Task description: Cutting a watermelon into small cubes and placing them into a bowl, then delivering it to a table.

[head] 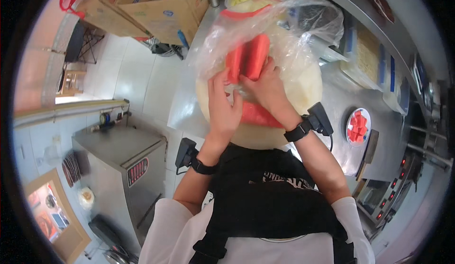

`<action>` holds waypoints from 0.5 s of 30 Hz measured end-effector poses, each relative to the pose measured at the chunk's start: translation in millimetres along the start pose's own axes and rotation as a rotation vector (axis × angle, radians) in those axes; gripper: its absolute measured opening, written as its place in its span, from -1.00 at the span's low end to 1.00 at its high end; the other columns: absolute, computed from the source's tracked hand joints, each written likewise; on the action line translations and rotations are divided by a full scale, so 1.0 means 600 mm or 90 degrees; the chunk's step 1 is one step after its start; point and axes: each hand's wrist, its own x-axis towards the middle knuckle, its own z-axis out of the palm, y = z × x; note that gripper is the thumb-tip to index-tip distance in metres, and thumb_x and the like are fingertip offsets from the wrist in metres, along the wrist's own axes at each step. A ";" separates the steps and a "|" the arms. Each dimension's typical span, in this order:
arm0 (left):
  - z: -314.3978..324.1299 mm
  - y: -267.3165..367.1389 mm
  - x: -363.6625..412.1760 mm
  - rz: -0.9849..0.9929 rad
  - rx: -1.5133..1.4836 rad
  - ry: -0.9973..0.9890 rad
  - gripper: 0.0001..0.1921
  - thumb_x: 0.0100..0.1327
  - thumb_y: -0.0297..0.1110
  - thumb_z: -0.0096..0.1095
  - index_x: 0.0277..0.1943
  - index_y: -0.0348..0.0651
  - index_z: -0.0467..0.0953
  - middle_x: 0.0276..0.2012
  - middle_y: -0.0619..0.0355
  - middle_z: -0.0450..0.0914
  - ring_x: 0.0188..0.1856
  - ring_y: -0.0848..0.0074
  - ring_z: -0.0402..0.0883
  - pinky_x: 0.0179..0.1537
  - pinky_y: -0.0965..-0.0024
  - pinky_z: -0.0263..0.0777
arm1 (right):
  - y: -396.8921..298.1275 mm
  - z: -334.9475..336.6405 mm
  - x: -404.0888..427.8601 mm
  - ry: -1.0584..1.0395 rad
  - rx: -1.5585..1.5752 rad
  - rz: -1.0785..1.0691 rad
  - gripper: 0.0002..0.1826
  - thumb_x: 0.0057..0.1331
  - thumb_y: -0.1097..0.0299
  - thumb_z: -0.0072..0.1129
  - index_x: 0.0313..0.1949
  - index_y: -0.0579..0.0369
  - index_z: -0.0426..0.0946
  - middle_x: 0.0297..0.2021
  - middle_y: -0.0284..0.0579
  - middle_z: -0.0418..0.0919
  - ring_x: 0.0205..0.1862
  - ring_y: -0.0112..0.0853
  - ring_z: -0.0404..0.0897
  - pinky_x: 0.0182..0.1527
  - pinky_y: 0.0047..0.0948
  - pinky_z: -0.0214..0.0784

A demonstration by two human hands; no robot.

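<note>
Two long pieces of peeled watermelon flesh lie side by side in the mouth of a clear plastic bag (213, 47). My right hand (268, 86) grips the right watermelon piece (258, 56) near its close end, thumb on one side and fingers on the other. At the close end of the left watermelon piece (233, 63) is my left hand (224, 107), fingers against the fruit or bag and thumb spread; its grip is unclear. Under my wrists, a flat watermelon slab (261, 114) rests on the round cutting board (304, 86).
On the steel counter (334, 96) to the right are a plate of watermelon cubes (357, 127), a cleaver (370, 146) and plastic food containers (366, 57). Cardboard boxes (163, 15) stand at the far left. A steel cabinet (117, 146) is left of me.
</note>
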 end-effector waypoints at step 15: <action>0.012 0.014 -0.044 0.160 0.098 -0.019 -0.74 -0.04 -0.58 0.08 -0.21 -0.18 0.41 -0.15 0.06 0.43 -0.10 0.31 0.34 -0.06 0.31 0.15 | 0.040 -0.027 -0.004 0.219 0.400 0.082 -0.45 -0.09 0.32 0.19 -0.05 0.26 0.39 -0.33 0.21 0.48 -0.24 -0.05 0.50 -0.16 -0.29 0.34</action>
